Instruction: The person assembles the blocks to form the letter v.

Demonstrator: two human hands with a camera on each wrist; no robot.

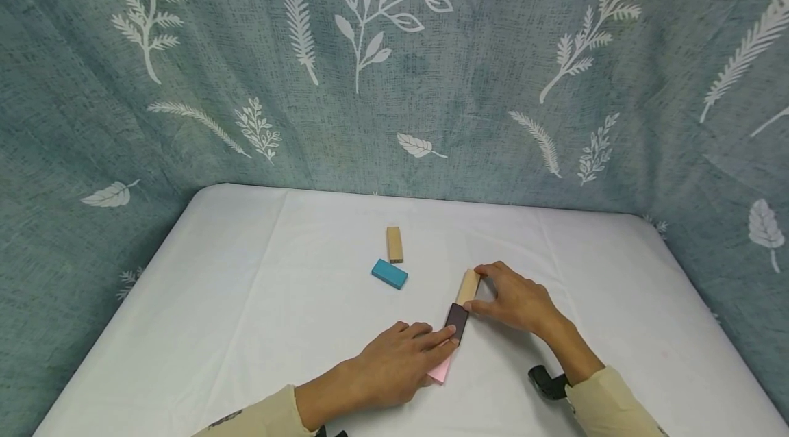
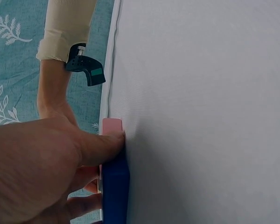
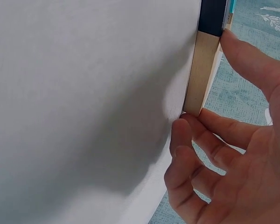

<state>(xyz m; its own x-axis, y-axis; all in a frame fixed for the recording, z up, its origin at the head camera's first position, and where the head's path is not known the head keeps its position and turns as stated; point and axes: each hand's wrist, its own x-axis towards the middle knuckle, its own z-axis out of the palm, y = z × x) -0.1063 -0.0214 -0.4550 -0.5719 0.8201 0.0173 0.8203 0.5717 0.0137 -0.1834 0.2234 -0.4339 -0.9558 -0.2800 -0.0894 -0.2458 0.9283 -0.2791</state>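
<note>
Several small blocks lie end to end in a slanting row on the white table. My right hand (image 1: 518,296) pinches the light wooden block (image 1: 468,287) at the far end, thumb by its near end and fingertips at its far end. Touching that block is a dark block (image 1: 457,320). My left hand (image 1: 397,363) lies over the row's near part, fingertips on the dark block, gripping around the pink block (image 1: 440,371). In the left wrist view, a blue block (image 2: 115,191) shows below the thumb against the pink one; the hand hides it from the head view.
A teal block (image 1: 390,274) lies left of the row, and a second wooden block (image 1: 394,244) stands just behind it, close by. White cloth covers the table (image 1: 296,272). Behind hangs a green-blue curtain (image 1: 234,60) with white leaf prints.
</note>
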